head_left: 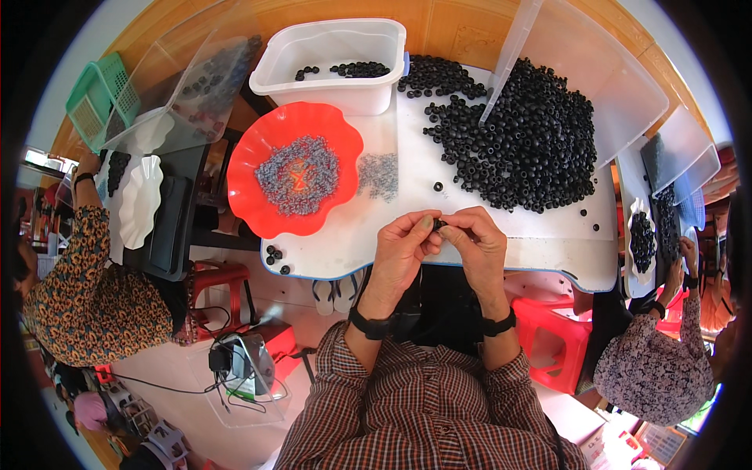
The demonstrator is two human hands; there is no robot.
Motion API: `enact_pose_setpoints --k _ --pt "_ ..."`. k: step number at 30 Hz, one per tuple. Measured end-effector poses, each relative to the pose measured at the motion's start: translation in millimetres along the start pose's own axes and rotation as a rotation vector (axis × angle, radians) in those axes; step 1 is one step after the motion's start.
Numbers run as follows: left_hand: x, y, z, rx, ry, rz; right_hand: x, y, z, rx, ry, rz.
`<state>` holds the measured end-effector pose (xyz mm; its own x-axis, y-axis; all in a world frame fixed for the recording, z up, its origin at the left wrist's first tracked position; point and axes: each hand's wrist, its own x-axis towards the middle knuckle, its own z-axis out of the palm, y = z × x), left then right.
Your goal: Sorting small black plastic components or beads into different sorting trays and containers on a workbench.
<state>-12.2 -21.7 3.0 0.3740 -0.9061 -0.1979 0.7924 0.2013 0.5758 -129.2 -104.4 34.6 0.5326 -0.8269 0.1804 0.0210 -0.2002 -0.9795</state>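
Close together above the front edge of the white table, my left hand (403, 247) and my right hand (476, 241) meet at the fingertips. Both pinch a small black plastic piece (439, 224), mostly covered by the fingers. A large heap of small round black plastic parts (525, 149), several showing a hole, lies beyond my right hand. To the left stands a red wavy-edged bowl (247, 160) holding many tiny grey pieces (282, 168), too small to make out. More such grey pieces (378, 176) lie on the table beside it. One single black part (438, 186) sits just beyond my fingers.
A white tub (329, 94) with some black parts stands at the back. A clear plastic bin (583, 70) rises over the heap. Red stools (552, 345) are below the table's edge. Other people work at tables on the left (94, 290) and right (658, 368).
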Motion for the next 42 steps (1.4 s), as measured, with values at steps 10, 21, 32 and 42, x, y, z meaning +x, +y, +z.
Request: enact_pose_setpoints --k 10,21,32,42 --pt "-0.5 0.5 4.2 0.004 0.03 0.008 -0.2 -0.5 -1.1 -0.022 -0.003 0.008" --pt "0.7 -2.8 -0.1 0.017 0.029 0.01 0.0 -0.6 -1.3 -0.048 -0.012 -0.004" --pt "2.5 -5.1 -2.3 0.039 -0.004 0.026 -2.4 3.4 -1.5 0.03 -0.022 0.037" --pt "2.3 -3.9 -1.9 0.021 -0.001 0.023 -3.2 4.3 -1.0 0.101 -0.025 0.071"
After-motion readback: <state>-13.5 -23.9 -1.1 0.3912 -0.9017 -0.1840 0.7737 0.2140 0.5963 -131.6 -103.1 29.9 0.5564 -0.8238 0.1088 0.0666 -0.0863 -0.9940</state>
